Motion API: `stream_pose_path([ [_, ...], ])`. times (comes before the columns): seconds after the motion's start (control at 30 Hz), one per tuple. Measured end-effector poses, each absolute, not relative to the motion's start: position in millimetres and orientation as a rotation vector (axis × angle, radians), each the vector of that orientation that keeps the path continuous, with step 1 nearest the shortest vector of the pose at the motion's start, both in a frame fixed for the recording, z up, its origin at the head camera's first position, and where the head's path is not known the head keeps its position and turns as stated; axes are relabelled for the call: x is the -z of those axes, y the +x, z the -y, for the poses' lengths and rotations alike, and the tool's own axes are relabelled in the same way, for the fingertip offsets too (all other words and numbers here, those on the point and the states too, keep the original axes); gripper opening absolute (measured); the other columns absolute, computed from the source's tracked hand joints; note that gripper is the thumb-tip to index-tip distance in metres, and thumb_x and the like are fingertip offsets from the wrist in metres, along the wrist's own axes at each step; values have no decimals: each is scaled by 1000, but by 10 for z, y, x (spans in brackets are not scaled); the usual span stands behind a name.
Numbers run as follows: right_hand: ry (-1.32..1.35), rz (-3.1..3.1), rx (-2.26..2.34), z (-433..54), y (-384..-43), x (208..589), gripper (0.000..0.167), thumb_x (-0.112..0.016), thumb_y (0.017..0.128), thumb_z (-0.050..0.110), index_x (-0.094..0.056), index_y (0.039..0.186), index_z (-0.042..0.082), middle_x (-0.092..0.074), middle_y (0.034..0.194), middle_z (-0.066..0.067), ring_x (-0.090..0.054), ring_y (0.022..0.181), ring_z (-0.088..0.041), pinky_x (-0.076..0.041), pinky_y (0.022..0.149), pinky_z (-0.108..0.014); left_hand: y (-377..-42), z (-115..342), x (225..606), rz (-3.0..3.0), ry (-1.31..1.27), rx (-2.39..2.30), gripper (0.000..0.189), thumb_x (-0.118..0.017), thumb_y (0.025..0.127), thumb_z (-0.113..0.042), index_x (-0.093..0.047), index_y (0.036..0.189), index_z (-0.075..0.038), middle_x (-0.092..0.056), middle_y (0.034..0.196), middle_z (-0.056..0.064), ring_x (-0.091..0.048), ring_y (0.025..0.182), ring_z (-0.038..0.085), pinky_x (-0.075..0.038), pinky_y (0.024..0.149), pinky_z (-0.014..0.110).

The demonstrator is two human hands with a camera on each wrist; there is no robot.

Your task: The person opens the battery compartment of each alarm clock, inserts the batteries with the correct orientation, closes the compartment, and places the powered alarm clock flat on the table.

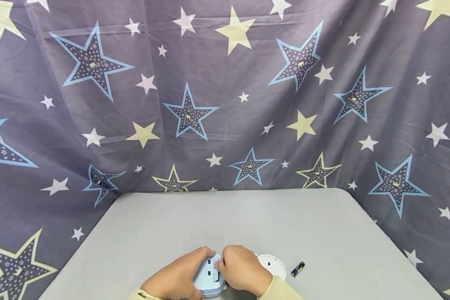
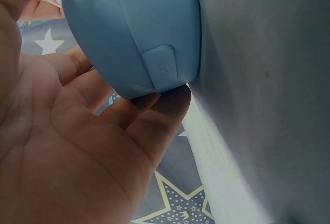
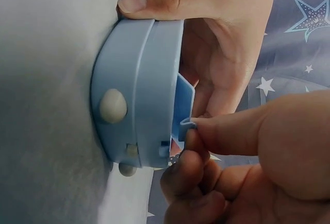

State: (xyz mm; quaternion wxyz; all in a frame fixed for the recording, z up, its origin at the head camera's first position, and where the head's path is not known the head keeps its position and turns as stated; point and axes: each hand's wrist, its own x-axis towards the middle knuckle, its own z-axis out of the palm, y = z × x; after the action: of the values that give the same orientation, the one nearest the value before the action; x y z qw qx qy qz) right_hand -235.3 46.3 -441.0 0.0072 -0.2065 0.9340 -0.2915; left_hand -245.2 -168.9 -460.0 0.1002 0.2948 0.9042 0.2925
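A light blue plastic case (image 1: 205,284) with rounded corners lies on the table, a face with dark holes turned up. My left hand (image 1: 181,273) grips it by the sides, thumb and fingers on opposite edges; in the left wrist view fingertips press the case's side (image 2: 134,33) near a small raised panel. My right hand (image 1: 243,268) pinches the hooked tab of a light blue battery cover (image 3: 185,98) between thumb and forefinger. The cover stands tilted out of the case's face. Pale round knobs (image 3: 113,106) stick out from the case's side.
Just right of my right hand is a white round disc (image 1: 276,263) with a scalloped rim, partly hidden by the hand. Farther right, a dark and blue battery (image 1: 298,269) lies on the grey table (image 1: 232,216). A star-patterned curtain (image 1: 225,83) hangs behind and at both sides.
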Motion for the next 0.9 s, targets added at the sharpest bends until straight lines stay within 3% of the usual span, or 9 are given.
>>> stream_pose_path([
  [0.9, -672, -2917, 921, -523, -2285, 4310, 28, -70, 96, 31, -61, 72, 20, -52, 63, 11, -47, 57, -5, -41, 53, -25, -2452, 1699, 4602, -2664, 922, -896, 91, -90, 57, -8, -52, 137, -31, -60, 122, -14, -56, 101, 4, -49, 82, 26],
])
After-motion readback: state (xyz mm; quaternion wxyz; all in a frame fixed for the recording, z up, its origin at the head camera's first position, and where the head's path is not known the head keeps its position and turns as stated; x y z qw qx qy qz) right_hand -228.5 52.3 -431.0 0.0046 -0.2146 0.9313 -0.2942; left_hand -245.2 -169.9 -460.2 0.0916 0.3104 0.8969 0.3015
